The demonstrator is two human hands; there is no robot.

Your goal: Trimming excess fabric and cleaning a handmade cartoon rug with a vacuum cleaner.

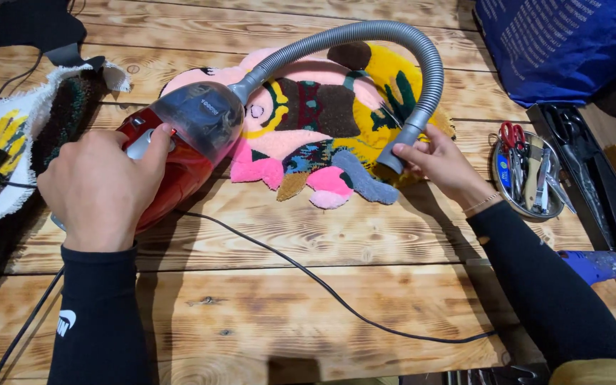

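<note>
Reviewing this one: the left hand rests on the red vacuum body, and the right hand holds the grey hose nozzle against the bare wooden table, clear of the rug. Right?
Not quite. In the head view, the right hand holds the grey hose nozzle against the colourful tufted rug, not on bare wooden table. The rest stands: the left hand rests on the red vacuum body.

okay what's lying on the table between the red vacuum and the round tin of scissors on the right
In the head view, a tufted rug in pink, yellow and brown lies between the red vacuum and the tin, with the right hand holding the hose end on it.
</note>
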